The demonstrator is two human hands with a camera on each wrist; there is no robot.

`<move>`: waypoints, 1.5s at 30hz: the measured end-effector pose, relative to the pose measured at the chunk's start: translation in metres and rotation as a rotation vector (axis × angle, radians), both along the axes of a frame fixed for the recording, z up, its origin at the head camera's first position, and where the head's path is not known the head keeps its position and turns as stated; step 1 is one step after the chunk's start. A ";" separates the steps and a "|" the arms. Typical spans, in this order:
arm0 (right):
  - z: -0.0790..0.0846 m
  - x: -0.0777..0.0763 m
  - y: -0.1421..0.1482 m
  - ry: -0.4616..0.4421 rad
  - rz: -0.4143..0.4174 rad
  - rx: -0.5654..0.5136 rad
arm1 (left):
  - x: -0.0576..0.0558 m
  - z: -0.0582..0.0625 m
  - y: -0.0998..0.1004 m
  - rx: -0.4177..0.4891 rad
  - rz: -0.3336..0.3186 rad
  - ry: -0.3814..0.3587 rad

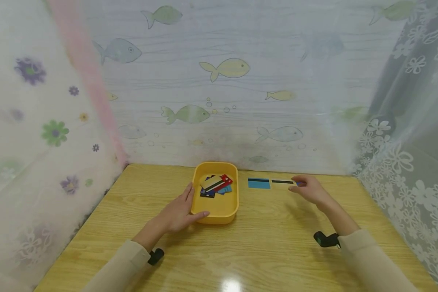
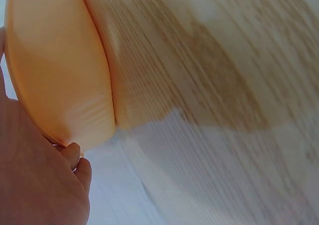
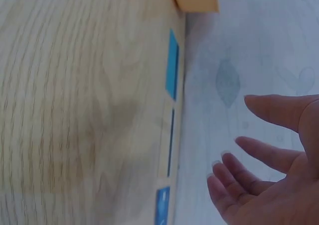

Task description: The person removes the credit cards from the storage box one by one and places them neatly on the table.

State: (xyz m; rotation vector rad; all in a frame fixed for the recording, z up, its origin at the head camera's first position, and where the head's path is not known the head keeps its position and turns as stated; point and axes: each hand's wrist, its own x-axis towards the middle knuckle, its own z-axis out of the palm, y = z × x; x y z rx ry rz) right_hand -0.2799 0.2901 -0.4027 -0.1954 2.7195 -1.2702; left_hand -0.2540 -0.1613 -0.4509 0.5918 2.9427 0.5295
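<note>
A yellow plastic bin (image 1: 219, 219) stands on the wooden table with several loosely piled bank-style cards (image 1: 213, 184) inside. My left hand (image 1: 179, 211) holds its near left corner, thumb over the near rim and fingers along the left wall; in the left wrist view the fingertips (image 2: 83, 172) curl against the rim. Right of the bin, a light blue card (image 3: 171, 68) with a dark stripe, a cream card (image 3: 167, 145) with a black stripe and a darker blue card (image 3: 162, 205) lie in a row. Over the row's right end is my right hand (image 1: 310, 189), thumb and fingers apart, holding nothing.
A fish-print curtain (image 1: 224, 93) hangs along the table's back edge. Flowered sheets close in the left (image 1: 40, 162) and right (image 1: 405, 174) sides. Both wrists carry black camera mounts (image 1: 326, 239).
</note>
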 end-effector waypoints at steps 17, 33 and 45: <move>0.006 0.009 -0.051 0.021 0.114 -0.041 | 0.000 0.004 0.001 0.007 -0.005 -0.001; 0.010 0.014 -0.101 0.046 0.228 -0.145 | 0.001 0.004 0.002 -0.003 0.000 0.002; 0.004 0.015 -0.134 0.047 0.269 -0.168 | 0.000 0.000 0.001 -0.003 0.000 0.002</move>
